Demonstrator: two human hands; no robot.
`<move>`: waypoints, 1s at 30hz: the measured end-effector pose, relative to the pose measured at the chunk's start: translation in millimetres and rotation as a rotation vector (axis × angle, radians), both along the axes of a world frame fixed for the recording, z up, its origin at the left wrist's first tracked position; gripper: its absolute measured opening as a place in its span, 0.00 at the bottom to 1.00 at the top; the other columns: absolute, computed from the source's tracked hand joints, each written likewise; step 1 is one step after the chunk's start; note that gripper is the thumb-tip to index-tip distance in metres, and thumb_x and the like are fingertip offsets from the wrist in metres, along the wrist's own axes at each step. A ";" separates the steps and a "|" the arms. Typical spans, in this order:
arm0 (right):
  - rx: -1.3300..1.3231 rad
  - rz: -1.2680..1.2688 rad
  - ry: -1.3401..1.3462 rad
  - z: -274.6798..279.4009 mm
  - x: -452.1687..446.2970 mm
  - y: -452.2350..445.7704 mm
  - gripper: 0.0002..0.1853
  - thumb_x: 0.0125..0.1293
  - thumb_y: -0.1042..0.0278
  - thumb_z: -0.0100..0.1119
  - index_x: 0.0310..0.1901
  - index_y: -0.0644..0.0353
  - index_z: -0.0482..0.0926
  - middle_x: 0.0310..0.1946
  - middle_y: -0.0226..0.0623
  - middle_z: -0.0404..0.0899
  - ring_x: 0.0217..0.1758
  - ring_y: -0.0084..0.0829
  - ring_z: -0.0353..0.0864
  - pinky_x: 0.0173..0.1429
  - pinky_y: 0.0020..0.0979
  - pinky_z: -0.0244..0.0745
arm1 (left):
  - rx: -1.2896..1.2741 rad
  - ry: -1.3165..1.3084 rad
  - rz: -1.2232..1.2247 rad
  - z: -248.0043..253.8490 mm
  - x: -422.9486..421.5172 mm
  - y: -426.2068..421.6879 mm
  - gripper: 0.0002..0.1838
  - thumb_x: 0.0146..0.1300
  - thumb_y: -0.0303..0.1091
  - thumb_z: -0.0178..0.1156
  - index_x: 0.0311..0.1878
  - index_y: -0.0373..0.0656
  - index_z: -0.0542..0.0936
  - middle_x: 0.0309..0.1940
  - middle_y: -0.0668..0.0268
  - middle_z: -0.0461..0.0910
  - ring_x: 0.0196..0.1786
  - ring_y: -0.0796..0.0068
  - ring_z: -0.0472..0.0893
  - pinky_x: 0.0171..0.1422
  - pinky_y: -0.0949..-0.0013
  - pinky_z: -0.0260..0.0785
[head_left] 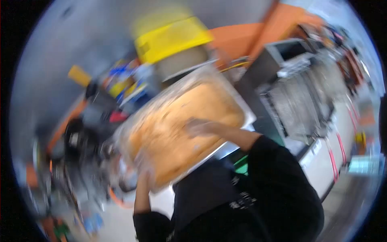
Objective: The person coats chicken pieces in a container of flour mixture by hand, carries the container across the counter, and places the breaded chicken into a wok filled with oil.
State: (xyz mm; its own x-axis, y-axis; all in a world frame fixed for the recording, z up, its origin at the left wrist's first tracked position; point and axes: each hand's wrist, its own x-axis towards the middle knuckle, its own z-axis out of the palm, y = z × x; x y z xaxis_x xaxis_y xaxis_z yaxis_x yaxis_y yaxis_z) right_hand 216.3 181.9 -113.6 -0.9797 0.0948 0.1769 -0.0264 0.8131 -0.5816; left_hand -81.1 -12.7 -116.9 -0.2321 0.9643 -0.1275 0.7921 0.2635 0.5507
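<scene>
A large shallow tray [238,93] lies in front of my body, tilted in the view, with clear plastic along its rim. An orange-tan, crumbly-looking layer [181,109] fills it, perhaps breadcrumbs; the blur hides its exact kind. My right hand [200,126], in what looks like a clear glove, reaches over the middle of this layer and seems to touch it. At the tray's near left end is my left hand [144,166], gloved in the same way. Motion smears the fingers of both hands, so their grip cannot be made out.
Beyond the tray stands a yellow-topped container [173,40]. Blue and yellow packages [123,82] crowd the back left. On the right is a metal unit holding a wire-like rack [298,105]. A white counter edge [322,161] runs along the right side.
</scene>
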 end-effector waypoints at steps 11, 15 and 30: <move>-0.575 -0.479 0.081 9.7 -102.3 15.2 0.15 0.63 0.64 0.43 0.43 0.63 0.75 0.47 0.46 0.77 0.51 0.41 0.76 0.52 0.38 0.71 | -0.036 -0.609 0.302 3.4 -0.6 84.4 0.20 0.67 0.46 0.44 0.50 0.40 0.74 0.43 0.65 0.76 0.41 0.70 0.75 0.44 0.66 0.70; -0.369 -0.485 -0.196 57.0 -65.7 33.5 0.23 0.67 0.51 0.37 0.52 0.60 0.72 0.50 0.51 0.73 0.53 0.42 0.73 0.56 0.42 0.66 | -0.031 -0.595 0.338 4.5 -14.3 76.1 0.20 0.67 0.47 0.44 0.49 0.40 0.74 0.42 0.65 0.76 0.40 0.70 0.75 0.43 0.66 0.70; -0.638 -0.247 -0.281 -4.1 -46.9 38.5 0.27 0.67 0.49 0.39 0.63 0.54 0.63 0.63 0.42 0.63 0.66 0.40 0.61 0.69 0.37 0.54 | -0.328 0.120 -0.224 26.7 -17.1 58.6 0.18 0.66 0.47 0.47 0.45 0.42 0.75 0.37 0.66 0.77 0.37 0.68 0.76 0.41 0.66 0.71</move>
State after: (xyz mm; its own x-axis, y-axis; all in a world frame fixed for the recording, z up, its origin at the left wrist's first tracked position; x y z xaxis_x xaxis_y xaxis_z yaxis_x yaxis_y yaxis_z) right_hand 169.4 220.4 -117.7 -0.9166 0.3194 -0.2405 0.3333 0.2778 -0.9010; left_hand -98.3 45.9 -90.3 -0.0534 0.9056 -0.4209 0.9030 0.2237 0.3668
